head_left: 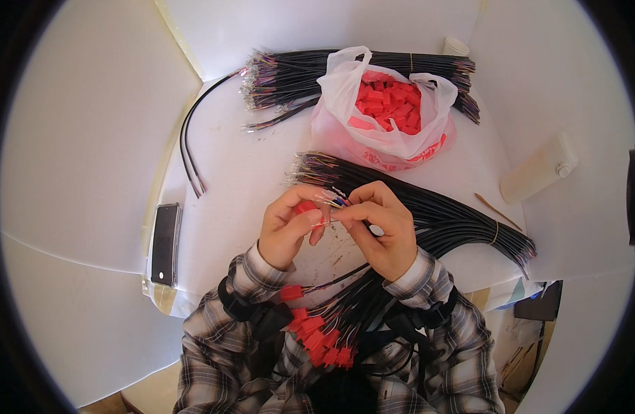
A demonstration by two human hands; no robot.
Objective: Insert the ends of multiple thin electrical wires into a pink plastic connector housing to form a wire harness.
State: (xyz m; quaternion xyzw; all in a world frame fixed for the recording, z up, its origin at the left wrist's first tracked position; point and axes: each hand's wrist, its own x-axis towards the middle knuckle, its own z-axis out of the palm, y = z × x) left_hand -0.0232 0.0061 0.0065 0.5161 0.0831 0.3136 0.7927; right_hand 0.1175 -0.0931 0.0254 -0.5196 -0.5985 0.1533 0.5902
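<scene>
Head-worn fisheye, facing down, left hand [281, 231] and right hand [393, 238] near, tabletop [231, 162] below

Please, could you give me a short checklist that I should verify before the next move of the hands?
1. Red connector held by the left hand: ok.
2. Thin coloured wires held by the right hand: ok, near its fingertips.
3. All wires seated in the connector: cannot tell, too small and partly hidden.
4. Bag open, with red pieces inside: ok.
5. All cable gathered in bundles: not ok, a black cable piece lies apart at left.
6. Phone away from both hands: ok.
</scene>
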